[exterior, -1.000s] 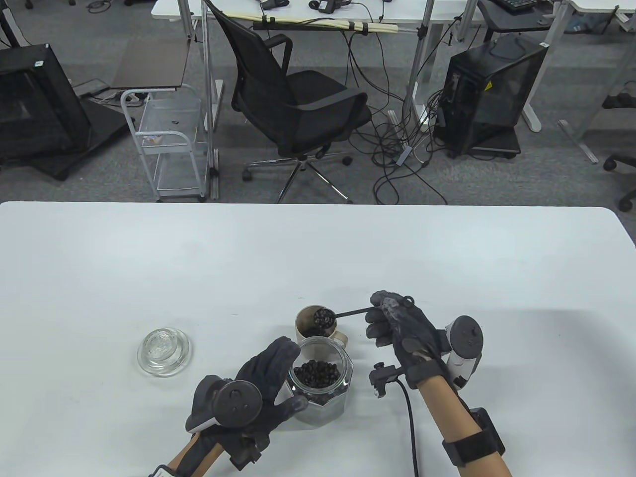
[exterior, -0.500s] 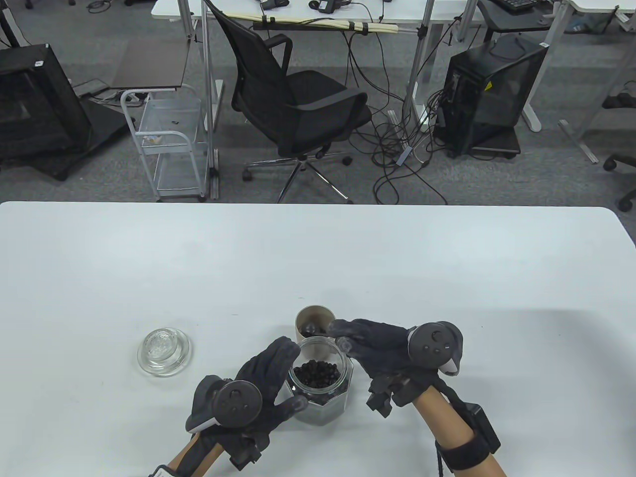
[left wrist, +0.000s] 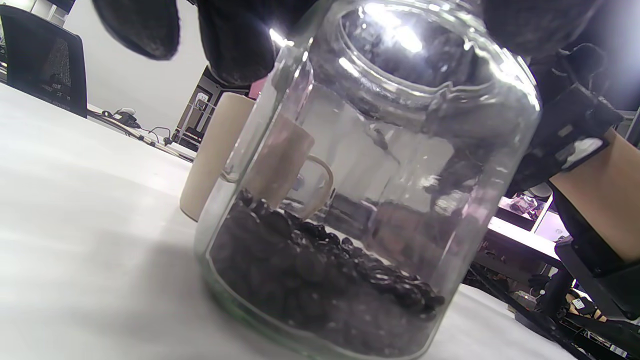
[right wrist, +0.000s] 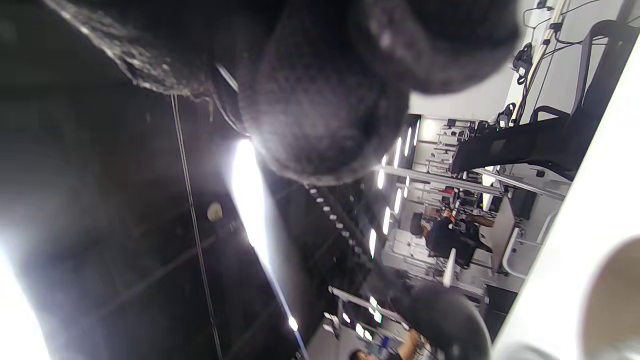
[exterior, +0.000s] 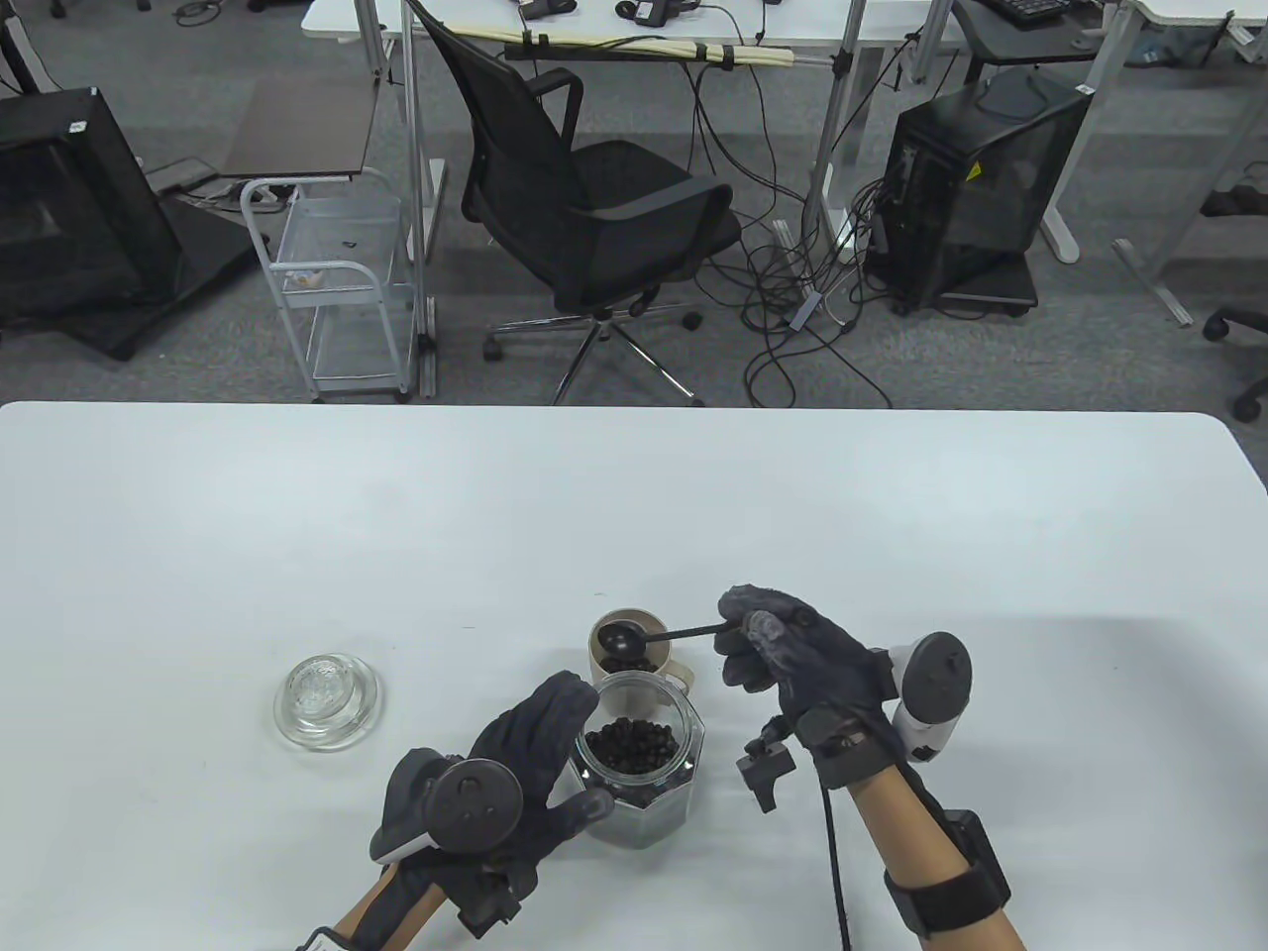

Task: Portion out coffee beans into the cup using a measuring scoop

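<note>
- The right hand (exterior: 792, 654) pinches the handle end of the black measuring scoop (exterior: 654, 635), its grip closed round the thin stem.
- The scoop's bowl sits over the mouth of the beige cup (exterior: 634, 649); it looks empty, though the view is too small to be sure.
- The cup stands on the white counter (exterior: 634, 515), just behind the glass jar (exterior: 639, 768).
- The left hand (exterior: 515, 783) holds the jar from its left side, fingers curled against the glass and thumb at the front.
- Coffee beans (left wrist: 320, 270) lie in the bottom of the jar, which is open at the top.
- A glass lid (exterior: 326, 700) rests on the counter, well apart to the left.
</note>
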The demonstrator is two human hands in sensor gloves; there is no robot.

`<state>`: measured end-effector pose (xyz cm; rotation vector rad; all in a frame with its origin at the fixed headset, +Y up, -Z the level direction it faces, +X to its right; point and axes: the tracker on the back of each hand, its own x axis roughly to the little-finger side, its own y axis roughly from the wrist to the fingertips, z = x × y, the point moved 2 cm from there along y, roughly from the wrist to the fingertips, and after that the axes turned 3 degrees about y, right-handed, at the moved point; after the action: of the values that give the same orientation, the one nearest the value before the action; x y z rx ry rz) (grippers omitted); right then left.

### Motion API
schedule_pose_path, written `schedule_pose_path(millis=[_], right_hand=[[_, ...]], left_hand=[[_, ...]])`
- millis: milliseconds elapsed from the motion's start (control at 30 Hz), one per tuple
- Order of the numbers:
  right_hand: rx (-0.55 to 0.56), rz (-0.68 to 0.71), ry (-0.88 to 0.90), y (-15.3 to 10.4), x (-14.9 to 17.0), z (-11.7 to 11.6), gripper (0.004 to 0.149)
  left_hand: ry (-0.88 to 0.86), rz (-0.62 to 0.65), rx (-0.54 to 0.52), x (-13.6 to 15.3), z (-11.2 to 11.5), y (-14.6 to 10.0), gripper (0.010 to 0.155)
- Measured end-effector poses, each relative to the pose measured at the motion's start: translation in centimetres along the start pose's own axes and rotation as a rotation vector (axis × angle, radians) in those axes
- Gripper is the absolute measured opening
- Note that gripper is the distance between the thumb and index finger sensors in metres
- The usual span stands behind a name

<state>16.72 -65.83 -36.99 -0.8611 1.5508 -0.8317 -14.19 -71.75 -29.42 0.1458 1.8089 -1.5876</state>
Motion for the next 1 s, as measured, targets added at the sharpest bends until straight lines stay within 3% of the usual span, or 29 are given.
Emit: schedule_pose_path(millis=[133, 267, 700, 833, 1000], right_hand=[[0.041, 0.006, 0.045, 0.0, -0.3, 0.8, 0.044], [-0.053, -0.008, -0.001, 0.1, 0.0, 0.2, 0.043], [-0.475, 0.215, -0.663, -2.3, -2.7, -8.2, 0.043], [-0.624, 0.176, -0.742, -3.0, -2.1, -9.9, 0.043], [-0.620, 0.130, -0.704, -3.1, -2.0, -10.0, 0.043]], left_hand=[[0.000, 0.000, 0.000, 0.0, 0.0, 0.0, 0.092], [-0.001, 0.000, 0.000, 0.0, 0.0, 0.0, 0.092], [0.006, 0.002, 0.000, 0.0, 0.0, 0.0, 0.092], [0.006, 0.004, -0.001, 0.0, 0.0, 0.0, 0.092], [0.007, 0.005, 0.000, 0.0, 0.0, 0.0, 0.092]])
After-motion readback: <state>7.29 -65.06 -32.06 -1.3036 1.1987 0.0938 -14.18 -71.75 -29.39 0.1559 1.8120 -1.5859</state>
